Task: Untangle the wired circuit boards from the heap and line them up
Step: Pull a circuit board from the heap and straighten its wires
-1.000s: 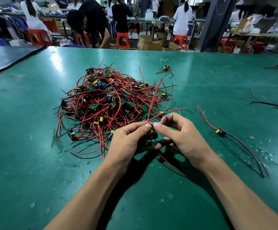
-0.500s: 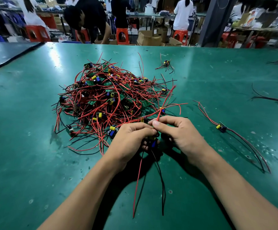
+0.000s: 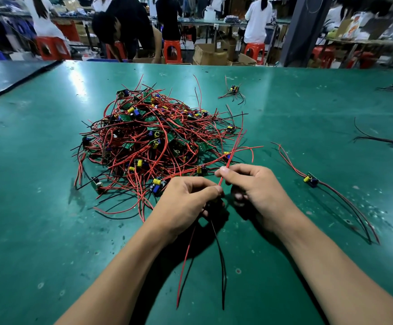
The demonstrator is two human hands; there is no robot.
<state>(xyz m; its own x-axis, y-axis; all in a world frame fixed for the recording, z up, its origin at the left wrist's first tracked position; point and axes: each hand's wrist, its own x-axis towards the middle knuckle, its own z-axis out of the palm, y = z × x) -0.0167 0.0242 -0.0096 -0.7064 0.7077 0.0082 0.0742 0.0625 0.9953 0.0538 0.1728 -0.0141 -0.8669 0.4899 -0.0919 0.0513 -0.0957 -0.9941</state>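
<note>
Both hands work one board free at the heap's near edge.
Left hand [image 3: 186,200] grips the mostly hidden board just before the heap [image 3: 158,141]; right hand [image 3: 258,191] pinches its red wires [image 3: 236,143]. Since a second ago, its tails [image 3: 184,266] have swung toward the person.

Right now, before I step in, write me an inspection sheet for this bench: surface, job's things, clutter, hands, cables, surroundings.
Surface: green table, scuffed and speckled.
Job's things: tangled heap of boards and wires at centre; a separated board lies right of the hands; a far board lies beyond the heap.
Clutter: nothing seen.
Hands: left hand grips the trailing wires, their board hidden; right hand pinches a red wire.
Cables: the red wire slants up past the heap's right edge; the trailing wires, red and black, run toward the person.
Surroundings: people at other benches, red stools, cardboard boxes.
</note>
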